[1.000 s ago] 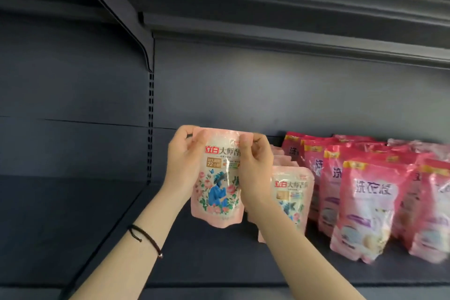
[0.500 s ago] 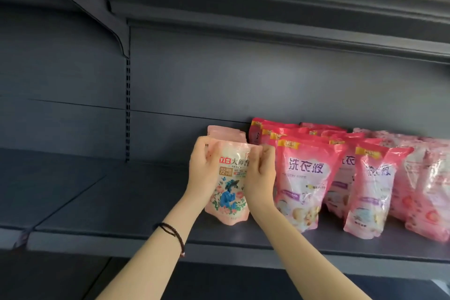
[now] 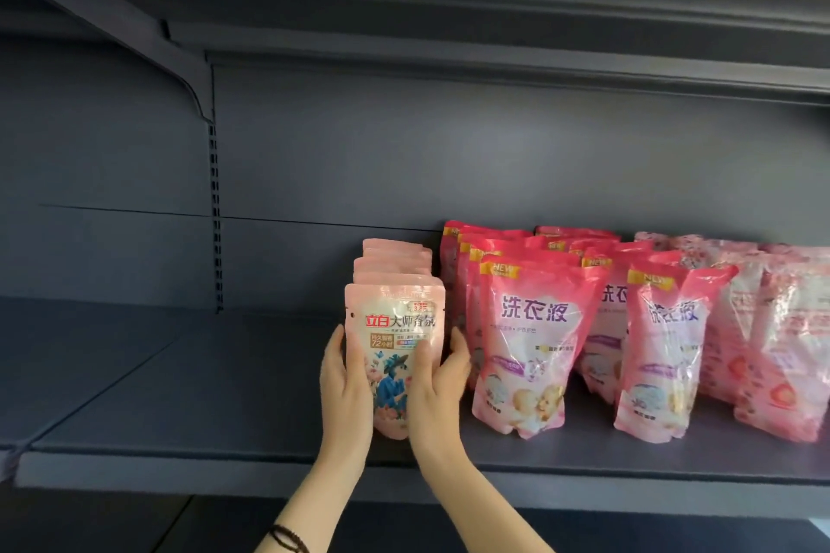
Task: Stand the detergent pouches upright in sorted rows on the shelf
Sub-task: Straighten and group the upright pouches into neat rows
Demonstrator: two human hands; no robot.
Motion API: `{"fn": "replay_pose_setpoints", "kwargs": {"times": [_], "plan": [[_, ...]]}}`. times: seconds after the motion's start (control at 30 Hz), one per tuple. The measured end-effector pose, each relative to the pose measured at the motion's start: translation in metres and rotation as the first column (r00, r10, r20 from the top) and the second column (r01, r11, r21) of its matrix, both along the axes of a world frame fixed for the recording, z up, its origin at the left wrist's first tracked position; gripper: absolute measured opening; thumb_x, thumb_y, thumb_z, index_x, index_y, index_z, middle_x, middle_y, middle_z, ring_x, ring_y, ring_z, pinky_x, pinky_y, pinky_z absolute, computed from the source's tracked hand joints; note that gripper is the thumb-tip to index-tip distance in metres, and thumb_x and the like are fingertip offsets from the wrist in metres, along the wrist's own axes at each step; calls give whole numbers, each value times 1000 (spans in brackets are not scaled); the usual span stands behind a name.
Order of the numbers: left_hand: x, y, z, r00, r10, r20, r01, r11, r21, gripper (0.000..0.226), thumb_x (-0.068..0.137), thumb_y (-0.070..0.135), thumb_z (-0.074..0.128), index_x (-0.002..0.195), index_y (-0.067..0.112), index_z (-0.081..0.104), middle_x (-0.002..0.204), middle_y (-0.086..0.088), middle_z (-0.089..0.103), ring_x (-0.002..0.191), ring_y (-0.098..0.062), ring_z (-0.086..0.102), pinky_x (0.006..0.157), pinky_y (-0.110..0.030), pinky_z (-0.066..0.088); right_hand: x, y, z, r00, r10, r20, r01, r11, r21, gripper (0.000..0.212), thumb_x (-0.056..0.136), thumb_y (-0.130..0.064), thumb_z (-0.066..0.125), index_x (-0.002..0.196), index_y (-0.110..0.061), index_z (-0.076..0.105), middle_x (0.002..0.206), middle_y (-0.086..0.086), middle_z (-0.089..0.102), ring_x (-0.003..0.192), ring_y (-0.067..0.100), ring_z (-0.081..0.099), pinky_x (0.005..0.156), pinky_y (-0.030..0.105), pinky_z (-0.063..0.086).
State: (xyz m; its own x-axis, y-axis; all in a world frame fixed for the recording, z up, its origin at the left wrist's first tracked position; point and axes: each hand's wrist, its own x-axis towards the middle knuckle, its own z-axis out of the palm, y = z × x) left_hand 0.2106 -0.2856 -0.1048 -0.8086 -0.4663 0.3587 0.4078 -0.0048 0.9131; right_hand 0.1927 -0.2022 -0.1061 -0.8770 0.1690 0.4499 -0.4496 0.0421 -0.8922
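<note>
The pale pink floral pouch [image 3: 395,328] is stood upright on the shelf [image 3: 202,409], just left of the red detergent pouches [image 3: 530,341]. Its left edge is pinched between thumb and near-straight fingers of the left hand [image 3: 346,395], and its right edge likewise by the right hand [image 3: 435,395].

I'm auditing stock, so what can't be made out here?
Head view:
- Pale pink pouches behind the front floral pouch: it hides all but their tops.
- That pouch's lower edges: covered by the left hand and right hand.
- Far-right glossy pink pouches: blurred by glare, cut by the right edge.
</note>
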Motion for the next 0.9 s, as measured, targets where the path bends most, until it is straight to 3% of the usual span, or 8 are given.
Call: {"fn": "replay_pose_setpoints", "kwargs": {"times": [0.1,0.27,0.33,0.63,0.77,0.9], "plan": [[4,1,-3,996,-78,37,76,996,44,45,96,52,31,133,30,44,118,8,61,103,-7,60,77,-23,48,-5,-10,-10,989,145,33,-143,988,-63,69,83,-68,41,141,-35,27,135,-12,48,124,7,50,102,39,47],[-1,-4,1,987,-151,61,150,988,27,57,91,59,28,137,29,42,121,4,60,108,-11,59,86,-31,48,-9,-14,-9,993,113,24,-112,993,-30,75,78,-78,37,140,-38,23,139,-12,41,130,6,42,107,40,42],[0,-4,5,980,-180,82,181,984,-1,53,93,57,27,137,30,40,120,6,60,107,-10,58,85,-30,49,-10,-12,-4,995,95,13,-95,995,-23,65,80,-74,38,135,-42,25,136,-12,42,127,6,44,106,39,44],[14,-15,9,961,-235,146,244,969,-47,46,96,52,31,136,31,38,121,7,59,107,-10,59,94,-37,51,0,-16,1,1000,16,10,-17,999,37,60,90,-60,40,137,-27,25,131,-1,43,123,13,47,103,39,45],[12,-22,8,972,-193,133,204,976,-74,45,95,40,48,137,28,39,123,7,58,106,-11,61,84,-31,55,4,-14,3,997,-32,73,29,999,42,41,96,-40,48,128,-18,32,124,3,43,116,16,49,96,34,49],[11,-28,10,987,-106,124,128,976,-177,45,93,29,57,135,23,41,118,8,58,96,-6,60,68,-19,51,15,-7,1,977,-203,68,183,958,221,31,95,-41,49,114,-18,39,114,0,47,105,12,51,88,32,51]]}}
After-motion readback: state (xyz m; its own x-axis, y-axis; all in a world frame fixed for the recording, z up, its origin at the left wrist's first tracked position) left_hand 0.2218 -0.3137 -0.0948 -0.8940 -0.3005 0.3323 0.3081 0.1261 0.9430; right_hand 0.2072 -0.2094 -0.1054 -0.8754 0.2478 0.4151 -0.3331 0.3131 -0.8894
